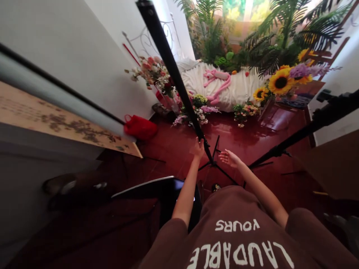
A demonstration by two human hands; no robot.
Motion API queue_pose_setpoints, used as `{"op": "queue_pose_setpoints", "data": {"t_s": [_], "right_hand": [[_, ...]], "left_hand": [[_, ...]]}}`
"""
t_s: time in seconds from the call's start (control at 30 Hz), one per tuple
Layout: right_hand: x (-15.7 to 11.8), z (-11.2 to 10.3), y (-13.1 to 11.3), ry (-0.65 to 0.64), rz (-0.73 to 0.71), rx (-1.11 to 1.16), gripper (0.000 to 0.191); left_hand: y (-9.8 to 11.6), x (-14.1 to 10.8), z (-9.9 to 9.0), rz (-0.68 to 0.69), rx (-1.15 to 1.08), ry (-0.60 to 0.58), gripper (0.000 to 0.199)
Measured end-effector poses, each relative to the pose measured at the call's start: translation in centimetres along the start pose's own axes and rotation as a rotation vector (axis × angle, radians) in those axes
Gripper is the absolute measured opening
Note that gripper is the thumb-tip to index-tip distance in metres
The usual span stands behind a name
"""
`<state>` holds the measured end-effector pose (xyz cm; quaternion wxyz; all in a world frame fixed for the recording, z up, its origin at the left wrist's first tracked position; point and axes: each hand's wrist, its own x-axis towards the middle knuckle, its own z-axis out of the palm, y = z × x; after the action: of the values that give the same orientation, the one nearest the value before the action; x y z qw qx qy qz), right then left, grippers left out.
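Note:
A black stand (179,80) rises from thin spread legs on the dark red floor and leans toward the upper left of the view. My left hand (198,147) is closed round its pole, low down, near a small clamp. To the right of the pole my right hand (228,157) is held with its fingers apart and the palm turned toward the pole. It holds nothing, and a gap shows between it and the pole. The stand's legs (226,175) meet just below and between both hands.
Another black stand (297,136) slants at the right. A red bag (140,127) lies by the left wall. Ahead are a white-draped bed (244,89), a pink plush toy (221,76), sunflowers (280,81) and palm leaves. A dark object with a pale edge (162,186) is beside my left forearm.

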<state>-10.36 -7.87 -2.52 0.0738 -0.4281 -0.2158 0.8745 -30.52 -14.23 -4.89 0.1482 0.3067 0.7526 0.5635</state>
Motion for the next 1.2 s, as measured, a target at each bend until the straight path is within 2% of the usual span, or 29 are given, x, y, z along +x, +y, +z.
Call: {"op": "queue_pose_setpoints", "data": {"t_s": [0.13,0.27,0.43,0.57,0.63,0.83,0.87,0.97,1.0,1.07,1.13,1.2], "right_hand": [[2.5,4.6,-0.1,-0.153,0.113,0.089,0.031],[4.5,7.4,-0.1,-0.291,0.148,0.227,0.034],[6.1,8.2,0.2,-0.395,0.167,0.402,0.040],[7.1,8.3,0.8,-0.441,0.058,0.370,0.045],[7.6,8.5,1.1,-0.403,-0.066,0.214,0.046],[7.9,8.4,0.5,-0.086,-0.546,-0.399,0.036],[7.7,8.2,0.0,-0.026,-0.647,-0.587,0.034],[6.9,7.9,-1.3,0.131,-0.935,-1.375,0.023],[6.6,7.9,-1.7,0.148,-0.975,-1.573,0.019],[6.0,8.0,-2.0,0.172,-1.018,-1.803,0.015],[5.4,8.0,-1.9,0.196,-1.032,-1.879,0.015],[4.9,7.8,-1.6,0.222,-1.049,-1.861,0.017]], "left_hand": [[-0.6,0.4,0.0,0.014,0.017,-0.014,0.050],[-1.4,0.5,-0.1,-0.018,0.003,-0.022,0.050],[-1.9,0.5,0.1,-0.001,-0.035,-0.007,0.051],[-2.0,0.6,0.0,-0.003,-0.044,-0.008,0.049],[-2.0,0.7,0.0,-0.009,-0.045,-0.009,0.048],[-2.3,0.8,-0.1,0.045,-0.099,-0.024,0.046],[-2.3,0.8,-0.1,0.047,-0.097,-0.027,0.046],[-2.1,0.7,-0.1,0.035,-0.085,-0.027,0.045],[-2.0,0.7,-0.1,0.038,-0.084,-0.028,0.046],[-1.8,0.6,-0.2,0.073,-0.088,-0.013,0.048],[-1.3,0.7,-0.3,0.140,-0.085,0.029,0.049],[-0.6,0.8,-0.4,0.203,-0.073,0.072,0.047]]}}
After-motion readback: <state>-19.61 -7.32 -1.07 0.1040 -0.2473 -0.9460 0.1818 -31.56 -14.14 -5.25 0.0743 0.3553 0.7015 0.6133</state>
